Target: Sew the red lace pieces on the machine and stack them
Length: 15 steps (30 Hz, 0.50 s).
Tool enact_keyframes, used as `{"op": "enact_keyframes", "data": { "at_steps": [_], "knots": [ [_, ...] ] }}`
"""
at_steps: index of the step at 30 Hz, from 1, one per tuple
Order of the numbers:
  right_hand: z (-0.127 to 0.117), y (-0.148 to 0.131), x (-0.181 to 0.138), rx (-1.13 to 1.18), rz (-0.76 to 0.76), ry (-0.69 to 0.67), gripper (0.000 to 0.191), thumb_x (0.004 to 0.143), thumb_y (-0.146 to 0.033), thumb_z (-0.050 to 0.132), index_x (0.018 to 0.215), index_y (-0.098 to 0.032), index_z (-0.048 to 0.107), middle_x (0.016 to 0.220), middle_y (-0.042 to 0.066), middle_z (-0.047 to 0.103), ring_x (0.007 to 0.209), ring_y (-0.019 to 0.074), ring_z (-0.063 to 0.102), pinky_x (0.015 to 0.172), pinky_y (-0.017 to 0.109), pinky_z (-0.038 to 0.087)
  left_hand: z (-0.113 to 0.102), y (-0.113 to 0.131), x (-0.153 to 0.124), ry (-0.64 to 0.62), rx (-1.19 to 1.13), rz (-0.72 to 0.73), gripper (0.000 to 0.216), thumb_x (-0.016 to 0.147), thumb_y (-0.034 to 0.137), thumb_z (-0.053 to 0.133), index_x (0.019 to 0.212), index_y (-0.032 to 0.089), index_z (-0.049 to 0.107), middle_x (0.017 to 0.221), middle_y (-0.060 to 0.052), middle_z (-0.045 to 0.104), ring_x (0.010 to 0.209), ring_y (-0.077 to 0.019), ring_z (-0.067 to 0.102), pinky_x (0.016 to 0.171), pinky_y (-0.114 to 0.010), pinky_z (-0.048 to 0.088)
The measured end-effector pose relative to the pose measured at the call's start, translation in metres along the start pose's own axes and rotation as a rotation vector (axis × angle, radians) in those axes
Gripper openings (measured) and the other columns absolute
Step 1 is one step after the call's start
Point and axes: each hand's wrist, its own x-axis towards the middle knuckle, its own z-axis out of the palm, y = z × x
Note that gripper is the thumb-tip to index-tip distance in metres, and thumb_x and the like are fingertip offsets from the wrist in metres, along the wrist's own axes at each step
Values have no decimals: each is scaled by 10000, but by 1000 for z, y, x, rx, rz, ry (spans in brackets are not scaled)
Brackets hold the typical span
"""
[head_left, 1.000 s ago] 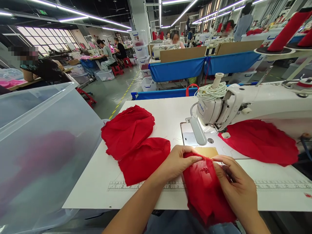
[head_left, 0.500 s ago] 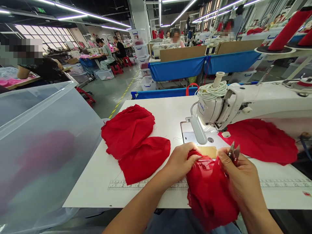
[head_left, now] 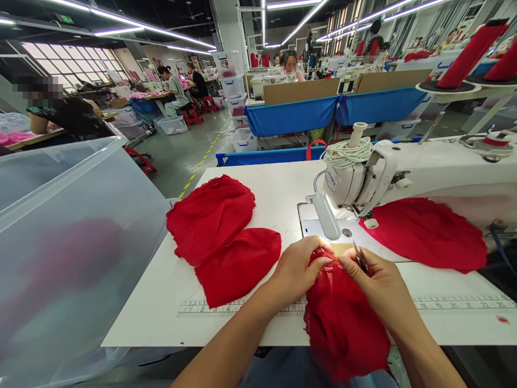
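Between my hands hangs a piece of red fabric [head_left: 343,323], its lower part draping over the table's front edge. My left hand [head_left: 301,267] is closed, pinching the gathered top edge of the cloth between thumb and fingers. My right hand [head_left: 375,280] pinches the same edge close beside the left fingertips. Thread snips [head_left: 361,258] are also tucked in the right hand, their blades pointing up past the fingers. Just beyond the hands stands a white sewing machine [head_left: 351,183], with another red fabric piece [head_left: 428,234] lying under its arm.
More red fabric pieces [head_left: 214,215] lie on the left of the white table [head_left: 149,302], which has a printed ruler [head_left: 242,308]. A large translucent bin [head_left: 81,242] stands at the left. Red thread cones [head_left: 470,56] rise at the right. Other people sit at machines further back.
My right hand has moved left with the snips, bringing its fingertips close to the left ones. The stretched top of the red fabric is now bunched together. The left hand stays about where it was.
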Motion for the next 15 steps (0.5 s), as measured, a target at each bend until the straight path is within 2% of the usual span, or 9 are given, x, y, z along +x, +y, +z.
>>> {"op": "enact_keyframes", "data": {
  "at_steps": [3,7,12,15],
  "knots": [
    [4,0,-1,277,110,65,431,764,-566,714,657,-199,515,558,-57,343,501,92,275,429,219,259,-1,-2,1,-27,75,3,71,847,188,533,784,198,564,835,-18,613,808,-176,541,701,-276,379],
    [10,-6,2,576,190,124,534,588,-528,859,570,-197,440,505,-92,259,452,50,173,385,194,179,-1,-3,2,-34,118,-16,84,824,146,515,806,199,578,864,-22,621,840,-182,550,731,-282,383],
    [13,-4,2,653,160,208,532,531,-499,896,580,-202,458,501,-91,269,441,52,193,386,194,189,-3,-3,0,-98,149,-3,123,857,185,496,821,201,613,852,-17,608,810,-174,536,704,-276,374],
    [13,2,0,487,88,233,442,643,-544,823,637,-200,544,527,-68,337,463,77,272,418,214,259,-8,2,-1,-125,41,16,194,865,184,473,922,206,658,918,-30,586,876,-175,539,779,-274,401]
  ]
}}
